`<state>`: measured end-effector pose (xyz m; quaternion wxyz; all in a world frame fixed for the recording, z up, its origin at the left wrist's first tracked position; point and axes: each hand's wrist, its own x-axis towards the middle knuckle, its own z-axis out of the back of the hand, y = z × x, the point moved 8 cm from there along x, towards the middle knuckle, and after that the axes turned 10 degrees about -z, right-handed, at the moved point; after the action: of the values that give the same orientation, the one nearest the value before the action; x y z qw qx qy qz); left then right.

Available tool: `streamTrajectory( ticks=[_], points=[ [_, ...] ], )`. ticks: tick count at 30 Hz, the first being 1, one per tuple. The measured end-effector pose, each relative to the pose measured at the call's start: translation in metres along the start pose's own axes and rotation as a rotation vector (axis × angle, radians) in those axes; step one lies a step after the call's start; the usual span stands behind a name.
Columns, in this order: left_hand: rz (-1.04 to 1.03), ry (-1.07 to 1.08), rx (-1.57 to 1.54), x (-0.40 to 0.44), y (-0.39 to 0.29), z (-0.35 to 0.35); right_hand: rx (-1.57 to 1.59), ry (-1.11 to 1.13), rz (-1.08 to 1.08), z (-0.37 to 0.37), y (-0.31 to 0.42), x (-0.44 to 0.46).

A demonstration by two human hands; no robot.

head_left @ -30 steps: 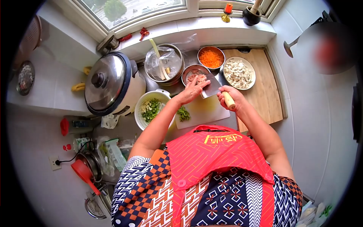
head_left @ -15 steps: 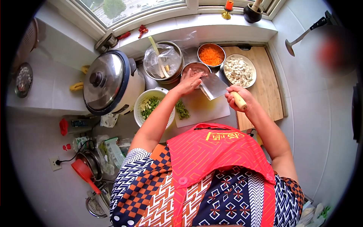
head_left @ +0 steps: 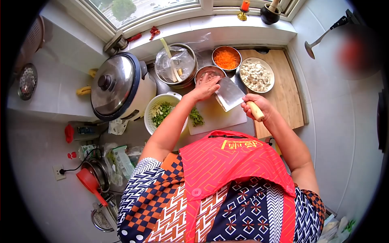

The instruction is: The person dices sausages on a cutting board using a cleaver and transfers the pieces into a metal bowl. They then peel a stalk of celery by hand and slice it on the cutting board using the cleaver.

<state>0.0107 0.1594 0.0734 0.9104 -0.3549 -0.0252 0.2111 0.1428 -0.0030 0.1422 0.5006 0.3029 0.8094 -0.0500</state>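
Note:
My right hand (head_left: 256, 106) is closed round the pale wooden handle of a cleaver (head_left: 230, 94). Its broad blade tilts toward a metal bowl (head_left: 200, 73) of chopped pinkish meat. Over the near rim of that bowl, my left hand (head_left: 204, 88) has its fingers stretched out and apart, close to the blade's far corner; whether they touch the blade or meat, I cannot tell. Beneath the cleaver lies a white cutting board (head_left: 235, 117) with a small heap of chopped greens (head_left: 196, 117) at its left side.
Diced orange vegetable fills a metal bowl (head_left: 226, 58); pale cubes fill a plate (head_left: 257, 75) on a wooden board (head_left: 283, 89). A white colander (head_left: 149, 121) of chopped greens, a plastic-covered pot (head_left: 193, 60) and a large lidded cooker (head_left: 133, 93) stand to the left.
My left hand's fingers have spread and shifted slightly right over the meat bowl. The cleaver has turned a little, still in my right hand.

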Motion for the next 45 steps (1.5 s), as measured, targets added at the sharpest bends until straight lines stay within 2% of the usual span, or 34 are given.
streamTrajectory(
  ticks=[3,4,7,11,12,16,19,20,23,24,27,31,37,40,42,45],
  points=[
    [0.105,-0.051,-0.006,-0.004,0.019,-0.001,-0.002,-0.008,0.041,0.001,-0.002,-0.005],
    [0.112,-0.126,-0.02,-0.005,0.02,0.006,0.002,-0.011,0.059,0.003,-0.002,-0.006],
    [-0.081,-0.474,-0.492,-0.005,0.006,0.032,-0.01,-0.04,0.084,0.009,-0.006,-0.007],
    [0.191,-0.528,-0.539,-0.027,-0.015,0.053,0.048,-0.005,0.054,0.02,-0.018,0.0],
    [0.151,-0.58,-0.421,-0.032,-0.026,0.06,0.049,0.003,0.073,0.02,-0.021,0.0],
    [-0.299,-0.643,0.077,-0.032,-0.058,0.051,-0.015,-0.027,0.153,0.021,-0.026,-0.005],
    [-0.314,-0.475,0.382,-0.029,-0.077,0.033,-0.053,-0.055,0.182,0.017,-0.027,-0.008],
    [-0.279,-0.391,0.469,-0.026,-0.074,0.025,-0.06,-0.064,0.187,0.017,-0.027,-0.009],
    [-0.139,-0.328,0.601,-0.027,-0.071,0.026,-0.055,-0.056,0.181,0.017,-0.03,-0.01],
    [-0.063,-0.27,0.591,-0.025,-0.062,0.026,-0.059,-0.071,0.2,0.018,-0.03,-0.011],
    [0.032,-0.302,0.539,-0.022,-0.037,0.027,-0.075,-0.109,0.26,0.017,-0.032,-0.02],
    [0.131,-0.266,0.298,-0.018,-0.022,0.029,-0.093,-0.09,0.342,0.011,-0.031,-0.029],
    [0.151,-0.268,0.195,-0.009,-0.004,0.026,-0.089,0.025,0.366,-0.007,-0.032,-0.036],
    [0.201,-0.307,0.009,-0.012,-0.009,0.032,-0.118,0.063,0.374,-0.017,-0.032,-0.035],
    [0.206,-0.419,-0.179,-0.012,-0.003,0.035,-0.141,0.069,0.378,-0.02,-0.031,-0.034],
    [0.209,-0.457,-0.281,-0.01,0.002,0.034,-0.176,0.055,0.387,-0.019,-0.028,-0.029]
  ],
)
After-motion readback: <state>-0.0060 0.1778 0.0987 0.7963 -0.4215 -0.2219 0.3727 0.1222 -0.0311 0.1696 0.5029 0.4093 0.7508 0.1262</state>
